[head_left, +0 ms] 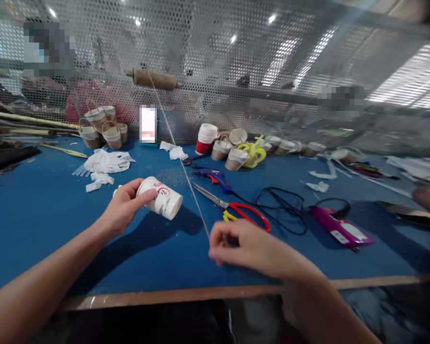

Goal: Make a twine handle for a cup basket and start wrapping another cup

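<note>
Right hand point(236, 243), blurred, partly hides the red-handled scissors point(249, 212).

on the table point(39, 210), scissors point(220, 203) lie before the glue gun point(218, 179), cups point(207, 134) behind it.

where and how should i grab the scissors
I'd take the scissors by the red handle, coming from the near right side with the right hand. They lie flat on the blue table, blades pointing away to the left and looped handles toward that hand, so the points should stay clear of the fingers.
</note>
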Tool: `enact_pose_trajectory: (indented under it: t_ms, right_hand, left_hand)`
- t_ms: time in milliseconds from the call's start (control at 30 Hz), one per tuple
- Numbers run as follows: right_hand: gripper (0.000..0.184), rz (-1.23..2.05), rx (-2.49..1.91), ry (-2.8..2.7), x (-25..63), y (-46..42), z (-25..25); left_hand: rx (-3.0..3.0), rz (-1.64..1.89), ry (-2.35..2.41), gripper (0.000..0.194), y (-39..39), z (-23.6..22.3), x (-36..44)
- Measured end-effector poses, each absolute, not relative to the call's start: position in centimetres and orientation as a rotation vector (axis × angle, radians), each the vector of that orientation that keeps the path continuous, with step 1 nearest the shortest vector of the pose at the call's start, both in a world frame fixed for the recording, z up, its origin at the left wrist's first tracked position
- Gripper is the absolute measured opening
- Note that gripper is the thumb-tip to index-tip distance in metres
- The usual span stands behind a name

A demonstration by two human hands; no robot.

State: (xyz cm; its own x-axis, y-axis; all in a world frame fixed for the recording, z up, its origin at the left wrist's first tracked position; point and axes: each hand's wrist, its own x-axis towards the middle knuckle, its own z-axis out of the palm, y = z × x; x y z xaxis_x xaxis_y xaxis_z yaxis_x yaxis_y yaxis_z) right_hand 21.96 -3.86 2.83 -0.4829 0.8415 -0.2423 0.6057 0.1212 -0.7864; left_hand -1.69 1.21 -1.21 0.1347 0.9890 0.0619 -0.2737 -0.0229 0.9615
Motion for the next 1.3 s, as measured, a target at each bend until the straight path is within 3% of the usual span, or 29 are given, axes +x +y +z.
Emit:
enact_pose_trajectory:
  t_ms: [100, 300, 500, 800, 967, 1300]
  right_hand:
    - [0.009, 1.453, -1.509, -2.370, 22.4, -4.5, 2.4]
    - [0.009, 1.013, -1.361, -2.053, 22.0, -2.2, 4.4]
    - [0.014, 0.837, -1.178, -1.826, 20.4, 1.0, 3.3]
    - [0.010, 0.610, -1.112, -2.245, 19.5, -0.4, 1.2]
    - [0.011, 0.509, -1.038, -2.367, 19.2, -0.2, 0.6]
    - [0.009, 0.494, -0.982, -2.349, 19.2, 0.0, 0.2]
  left_hand:
    - [1.081, 1.267, 0.878, 0.017, 1.2, -0.9, -1.9]
    - [1.079, 1.191, 0.867, 0.020, 1.0, -0.7, -1.9]
    - [1.108, 0.946, 0.841, 0.023, 1.3, -0.6, -2.3]
    - [1.469, 0.781, 1.098, 0.022, 2.0, -1.7, -2.0]
    - [1.712, 0.808, 1.240, 0.038, 2.1, -2.3, -1.8]
    - [1.562, 0.853, 0.961, 0.029, 1.8, -2.4, -1.6]
